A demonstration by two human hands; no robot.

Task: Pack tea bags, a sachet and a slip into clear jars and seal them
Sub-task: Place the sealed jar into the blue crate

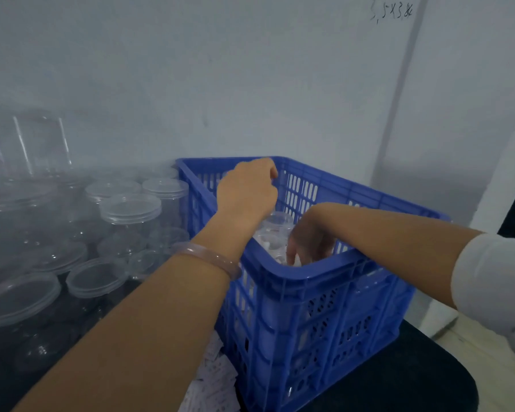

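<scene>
While both forearms cross the near rim of the blue crate, the left hand sits high over the crate's far-left part, back of the hand towards me, fingers curled under. Whether it grips anything is hidden by the hand itself, so I cannot tell. The right hand is down inside the crate, fingers pointing down among the clear jars packed in there. It touches them, but the blur means I cannot tell if it has a hold. There is a pink bangle on the left wrist and a white sleeve on the right arm. The crate stands on a black tabletop near a pale wall. Left of the crate stand lidded jars, upright and hazy. White sachets lie heaped just beside the crate's near-left corner.
</scene>
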